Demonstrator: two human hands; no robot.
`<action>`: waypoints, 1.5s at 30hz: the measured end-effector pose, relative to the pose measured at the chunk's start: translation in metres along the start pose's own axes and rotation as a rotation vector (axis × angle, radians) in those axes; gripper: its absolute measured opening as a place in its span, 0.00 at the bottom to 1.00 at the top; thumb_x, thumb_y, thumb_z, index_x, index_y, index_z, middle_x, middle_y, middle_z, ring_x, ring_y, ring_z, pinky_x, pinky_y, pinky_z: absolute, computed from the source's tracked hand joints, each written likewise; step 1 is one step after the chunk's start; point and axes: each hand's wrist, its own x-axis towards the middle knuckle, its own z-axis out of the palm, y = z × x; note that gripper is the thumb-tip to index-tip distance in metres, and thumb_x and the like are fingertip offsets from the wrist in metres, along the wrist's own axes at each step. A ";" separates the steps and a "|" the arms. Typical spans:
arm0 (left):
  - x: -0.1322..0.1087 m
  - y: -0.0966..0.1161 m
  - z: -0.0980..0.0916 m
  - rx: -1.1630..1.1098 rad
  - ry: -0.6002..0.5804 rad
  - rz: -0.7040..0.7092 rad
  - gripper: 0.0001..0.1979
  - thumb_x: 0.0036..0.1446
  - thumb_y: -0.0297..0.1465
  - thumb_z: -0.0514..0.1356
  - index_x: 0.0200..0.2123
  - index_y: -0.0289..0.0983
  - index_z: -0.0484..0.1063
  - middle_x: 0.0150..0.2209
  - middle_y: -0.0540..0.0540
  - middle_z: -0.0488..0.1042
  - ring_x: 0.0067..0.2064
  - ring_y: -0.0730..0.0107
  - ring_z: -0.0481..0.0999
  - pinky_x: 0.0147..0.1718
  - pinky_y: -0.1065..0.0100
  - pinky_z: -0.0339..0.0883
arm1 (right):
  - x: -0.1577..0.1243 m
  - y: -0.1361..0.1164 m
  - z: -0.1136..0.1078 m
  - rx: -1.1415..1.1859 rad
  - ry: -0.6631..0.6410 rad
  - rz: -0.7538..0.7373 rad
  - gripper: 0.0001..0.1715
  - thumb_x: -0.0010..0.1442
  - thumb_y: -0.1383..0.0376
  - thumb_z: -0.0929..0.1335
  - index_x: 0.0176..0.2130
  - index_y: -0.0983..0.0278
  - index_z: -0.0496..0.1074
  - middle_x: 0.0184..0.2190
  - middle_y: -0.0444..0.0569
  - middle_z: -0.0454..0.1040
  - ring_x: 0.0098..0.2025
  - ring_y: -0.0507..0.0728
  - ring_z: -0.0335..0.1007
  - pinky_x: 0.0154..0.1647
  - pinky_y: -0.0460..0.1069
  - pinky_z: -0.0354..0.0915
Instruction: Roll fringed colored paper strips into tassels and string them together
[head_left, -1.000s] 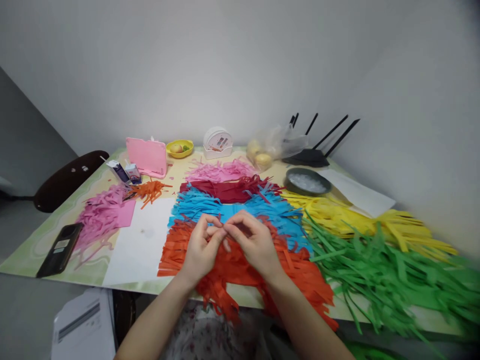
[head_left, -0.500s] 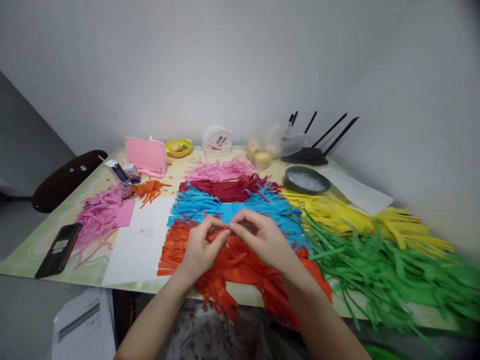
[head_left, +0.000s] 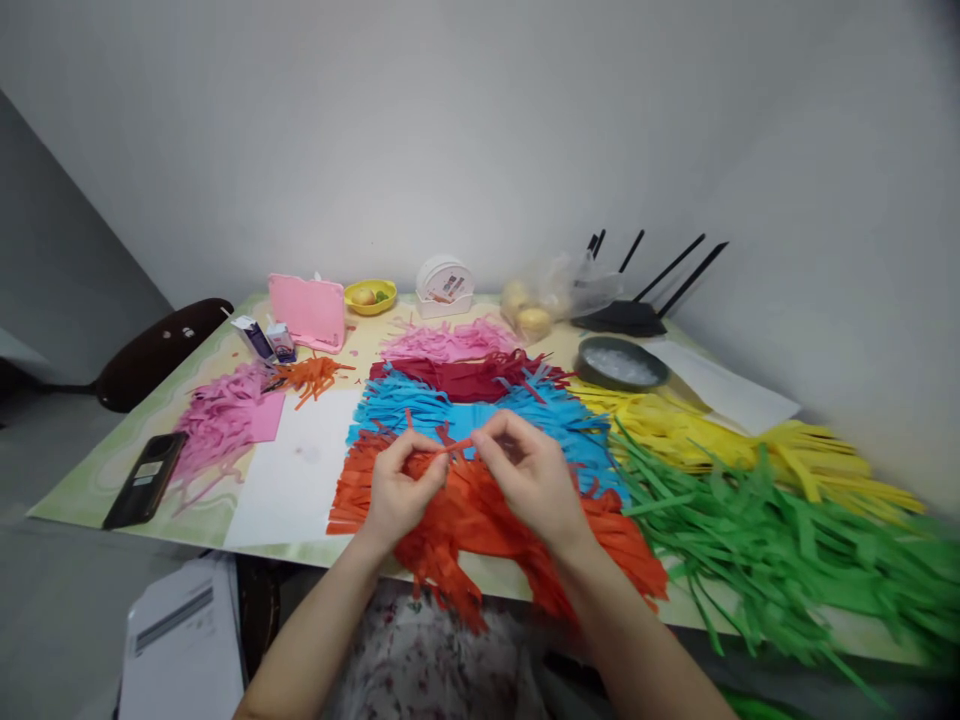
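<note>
Between my two hands a thin red-orange strip (head_left: 459, 445) is stretched. My left hand (head_left: 401, 490) pinches one end of it, and my right hand (head_left: 525, 478) pinches the other with thumb and forefinger. Under both hands lies a fringed orange sheet (head_left: 484, 515), its cut strips hanging over the table's front edge. Just beyond it are a fringed blue sheet (head_left: 472, 417) and a fringed dark red sheet (head_left: 465, 379). Whether the strip is still joined to the orange sheet, I cannot tell.
Green fringe (head_left: 780, 540) and yellow fringe (head_left: 675, 425) spread to the right, by a dark round dish (head_left: 622, 375). On the left are pink fringe (head_left: 217, 420), a white sheet (head_left: 296, 480), a phone (head_left: 146, 480) and drink cartons (head_left: 281, 342). A black router (head_left: 622, 317) stands behind.
My hands have moved apart from near touching, and the strip now shows stretched between them. The whole view has shifted slightly, with the table's left part moving rightward.
</note>
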 end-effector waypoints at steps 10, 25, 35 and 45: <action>-0.025 -0.016 -0.096 0.473 0.054 -0.147 0.13 0.60 0.40 0.56 0.35 0.36 0.72 0.27 0.49 0.73 0.28 0.69 0.73 0.31 0.68 0.68 | -0.044 0.024 0.032 0.093 -0.057 0.060 0.15 0.64 0.56 0.62 0.35 0.64 0.71 0.25 0.43 0.68 0.25 0.52 0.63 0.27 0.46 0.60; -0.022 -0.100 -0.186 1.326 -0.003 -0.316 0.12 0.63 0.31 0.52 0.41 0.40 0.75 0.47 0.40 0.72 0.52 0.52 0.66 0.51 0.53 0.57 | -0.065 0.082 -0.001 -0.504 -0.104 -0.069 0.15 0.63 0.59 0.60 0.34 0.63 0.71 0.32 0.52 0.77 0.33 0.58 0.73 0.36 0.50 0.65; 0.025 -0.073 -0.142 1.361 0.015 -0.086 0.15 0.63 0.28 0.49 0.46 0.33 0.73 0.57 0.30 0.65 0.59 0.40 0.59 0.55 0.38 0.51 | 0.016 0.120 -0.032 -0.735 -0.262 -0.052 0.19 0.64 0.67 0.59 0.47 0.67 0.75 0.42 0.58 0.79 0.43 0.61 0.75 0.44 0.53 0.65; 0.078 -0.108 0.059 0.976 -0.874 0.334 0.11 0.60 0.29 0.57 0.45 0.37 0.75 0.47 0.42 0.75 0.48 0.64 0.73 0.50 0.66 0.66 | 0.008 0.136 -0.057 -0.787 -0.738 -0.081 0.11 0.63 0.63 0.67 0.34 0.63 0.79 0.35 0.52 0.79 0.42 0.59 0.72 0.47 0.52 0.59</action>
